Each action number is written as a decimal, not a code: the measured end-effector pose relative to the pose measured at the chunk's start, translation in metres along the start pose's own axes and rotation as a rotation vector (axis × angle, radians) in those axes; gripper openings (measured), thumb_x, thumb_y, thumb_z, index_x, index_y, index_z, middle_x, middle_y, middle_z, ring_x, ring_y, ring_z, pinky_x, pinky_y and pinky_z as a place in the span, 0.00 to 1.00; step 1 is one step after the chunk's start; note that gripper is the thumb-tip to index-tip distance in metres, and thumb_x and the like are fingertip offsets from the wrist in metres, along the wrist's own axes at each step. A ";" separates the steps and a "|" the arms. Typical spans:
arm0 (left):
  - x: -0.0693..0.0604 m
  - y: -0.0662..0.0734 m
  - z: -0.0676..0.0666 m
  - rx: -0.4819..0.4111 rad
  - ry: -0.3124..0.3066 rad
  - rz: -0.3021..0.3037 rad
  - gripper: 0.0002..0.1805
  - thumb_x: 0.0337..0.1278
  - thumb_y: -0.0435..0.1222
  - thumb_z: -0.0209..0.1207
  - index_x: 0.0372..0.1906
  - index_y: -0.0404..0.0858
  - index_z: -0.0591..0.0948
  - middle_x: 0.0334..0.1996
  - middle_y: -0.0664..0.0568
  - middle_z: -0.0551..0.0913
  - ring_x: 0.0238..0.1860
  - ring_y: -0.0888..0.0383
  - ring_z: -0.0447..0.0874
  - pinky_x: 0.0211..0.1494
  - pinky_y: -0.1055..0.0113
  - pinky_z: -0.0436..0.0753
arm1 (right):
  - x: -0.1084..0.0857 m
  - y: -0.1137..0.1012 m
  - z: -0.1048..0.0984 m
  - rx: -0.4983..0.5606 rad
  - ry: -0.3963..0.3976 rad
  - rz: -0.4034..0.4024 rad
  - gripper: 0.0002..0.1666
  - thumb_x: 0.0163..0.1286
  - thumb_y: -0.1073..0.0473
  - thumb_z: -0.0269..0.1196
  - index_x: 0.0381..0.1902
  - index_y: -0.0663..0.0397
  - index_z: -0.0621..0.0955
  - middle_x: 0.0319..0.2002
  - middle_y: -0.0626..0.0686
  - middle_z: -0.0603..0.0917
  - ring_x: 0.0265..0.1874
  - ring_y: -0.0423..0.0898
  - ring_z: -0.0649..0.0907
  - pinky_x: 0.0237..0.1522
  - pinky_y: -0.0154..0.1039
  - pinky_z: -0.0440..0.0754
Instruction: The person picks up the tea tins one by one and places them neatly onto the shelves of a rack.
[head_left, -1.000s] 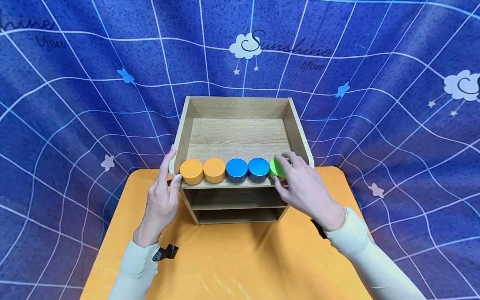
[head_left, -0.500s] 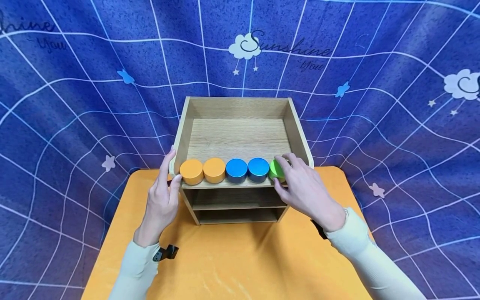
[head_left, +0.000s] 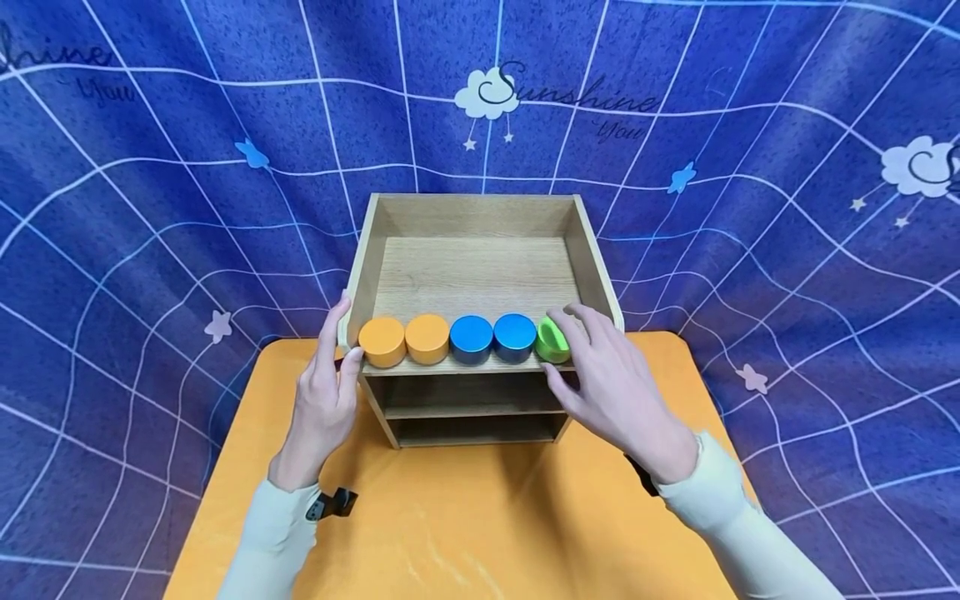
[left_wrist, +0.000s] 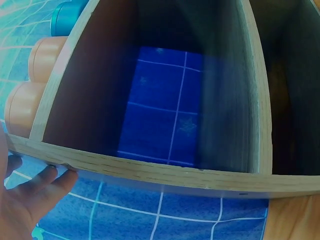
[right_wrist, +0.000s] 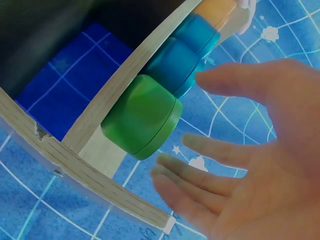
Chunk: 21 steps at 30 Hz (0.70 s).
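Observation:
Along the front edge of a small wooden shelf's (head_left: 480, 258) top stands a row of short round lidded tins: two orange tins (head_left: 383, 342), two blue tins (head_left: 472, 338) and a green tin (head_left: 552, 342) at the right end. My left hand (head_left: 322, 400) holds the shelf's left side panel, fingers on the outer face and thumb at the front corner by the outermost orange tin. Beside the green tin is my right hand (head_left: 611, 379), thumb and fingers spread; the right wrist view shows a gap between them and the green tin (right_wrist: 142, 117).
Two lower compartments (head_left: 476, 396) open toward me under the top. The shelf stands on an orange table (head_left: 465, 517). Blue curtain cloth (head_left: 480, 100) with white lines surrounds the table at the back and sides.
My right hand has loosened from the green tin, its thumb and fingers moving apart from it. The green tin shows more of its surface. My left hand stays on the side panel.

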<state>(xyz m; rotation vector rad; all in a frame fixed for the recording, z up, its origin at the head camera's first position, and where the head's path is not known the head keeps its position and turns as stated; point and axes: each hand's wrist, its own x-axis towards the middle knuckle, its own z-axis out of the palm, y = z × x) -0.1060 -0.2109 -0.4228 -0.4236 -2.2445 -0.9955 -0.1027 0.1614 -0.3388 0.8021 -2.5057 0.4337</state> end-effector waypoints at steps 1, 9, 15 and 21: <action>0.000 0.000 0.000 -0.003 -0.004 -0.010 0.34 0.86 0.35 0.50 0.88 0.47 0.56 0.84 0.56 0.64 0.50 0.44 0.81 0.53 0.45 0.79 | -0.002 -0.001 0.000 0.010 0.015 -0.009 0.36 0.69 0.53 0.71 0.71 0.60 0.76 0.65 0.66 0.78 0.60 0.65 0.80 0.55 0.60 0.84; -0.010 0.004 -0.005 -0.084 -0.047 -0.157 0.37 0.86 0.35 0.48 0.89 0.58 0.52 0.83 0.50 0.64 0.73 0.45 0.74 0.65 0.47 0.81 | -0.021 -0.009 0.001 0.145 0.235 -0.132 0.25 0.77 0.49 0.65 0.62 0.61 0.82 0.60 0.62 0.82 0.57 0.60 0.81 0.52 0.56 0.81; -0.033 -0.001 -0.009 -0.154 -0.050 -0.219 0.35 0.86 0.34 0.49 0.87 0.57 0.58 0.79 0.50 0.71 0.74 0.53 0.73 0.64 0.81 0.73 | -0.041 -0.009 0.014 0.301 0.556 -0.435 0.19 0.76 0.56 0.66 0.25 0.58 0.81 0.28 0.52 0.79 0.26 0.51 0.78 0.29 0.42 0.73; -0.065 -0.019 -0.012 -0.120 -0.060 -0.282 0.33 0.86 0.33 0.50 0.86 0.57 0.62 0.79 0.56 0.71 0.73 0.51 0.76 0.65 0.79 0.71 | -0.083 0.005 0.031 0.397 0.552 -0.393 0.21 0.76 0.61 0.66 0.20 0.55 0.78 0.23 0.49 0.76 0.22 0.45 0.74 0.28 0.35 0.69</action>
